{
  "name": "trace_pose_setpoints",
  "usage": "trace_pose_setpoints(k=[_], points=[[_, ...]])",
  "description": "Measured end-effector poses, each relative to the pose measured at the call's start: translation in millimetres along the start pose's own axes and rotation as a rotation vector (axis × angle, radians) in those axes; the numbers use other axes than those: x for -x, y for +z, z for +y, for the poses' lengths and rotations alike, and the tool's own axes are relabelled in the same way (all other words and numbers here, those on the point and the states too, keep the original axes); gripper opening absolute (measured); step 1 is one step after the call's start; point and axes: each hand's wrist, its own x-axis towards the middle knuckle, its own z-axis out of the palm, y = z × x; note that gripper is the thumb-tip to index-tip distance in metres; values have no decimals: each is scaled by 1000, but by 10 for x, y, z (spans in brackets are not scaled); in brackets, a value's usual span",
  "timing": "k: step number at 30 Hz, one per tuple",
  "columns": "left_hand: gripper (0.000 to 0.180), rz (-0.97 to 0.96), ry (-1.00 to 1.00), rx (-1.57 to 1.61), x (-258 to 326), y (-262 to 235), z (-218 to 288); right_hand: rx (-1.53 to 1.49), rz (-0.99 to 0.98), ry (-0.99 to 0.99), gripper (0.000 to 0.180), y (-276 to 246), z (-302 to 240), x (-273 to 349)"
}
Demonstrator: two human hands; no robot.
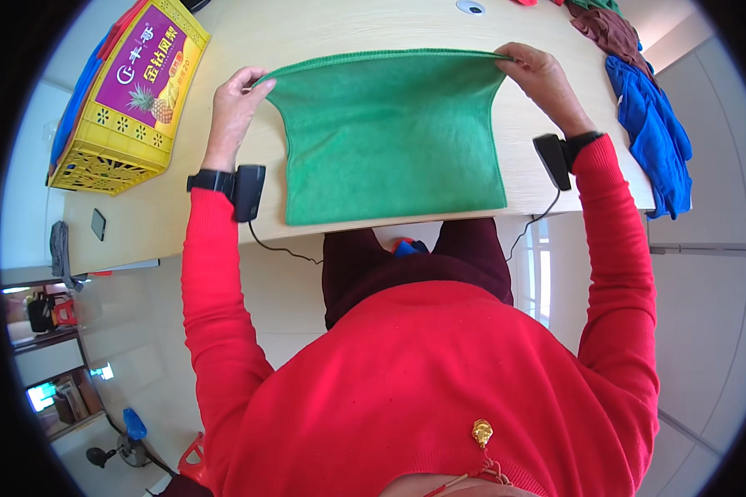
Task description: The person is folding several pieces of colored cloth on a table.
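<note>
The green cloth (389,137), spread flat on the worktop (348,29), looks light, soft and floppy, best pinched at its far corners, where the left hand (234,108) and right hand (543,79) each have a clenched grip on it

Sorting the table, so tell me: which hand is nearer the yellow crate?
Left. The left hand pinches the green cloth just beside the yellow crate; the right hand holds its far corner.

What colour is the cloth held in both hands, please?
Green, plain; the cloth shows best in the head view.
</note>
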Motion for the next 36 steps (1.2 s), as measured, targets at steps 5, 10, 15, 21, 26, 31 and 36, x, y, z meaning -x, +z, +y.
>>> trace_pose_setpoints(k=[5,10,15,21,26,31,36], points=[[15,1,-54,5,291,-86,83,-15,-47,-139,13,73,1,143],[15,-48,33,-83,431,-13,-6,30,-108,-84,11,180,59,192],[15,-30,-18,-74,405,34,7,31,-94,-69,12,126,30,149],[20,-11,50,-54,-276,178,-222,29,-16,-106,23,126,430,-387],[27,152,-108,-499,-453,453,-594,340,111,5,33,585,651,-613],[33,-129,264,-543,404,740,-157,394,-65,-199,55,989,-4,-76],[49,-369,494,-732,942,1101,-40,450,-268,-275,67,1750,-735,530]])
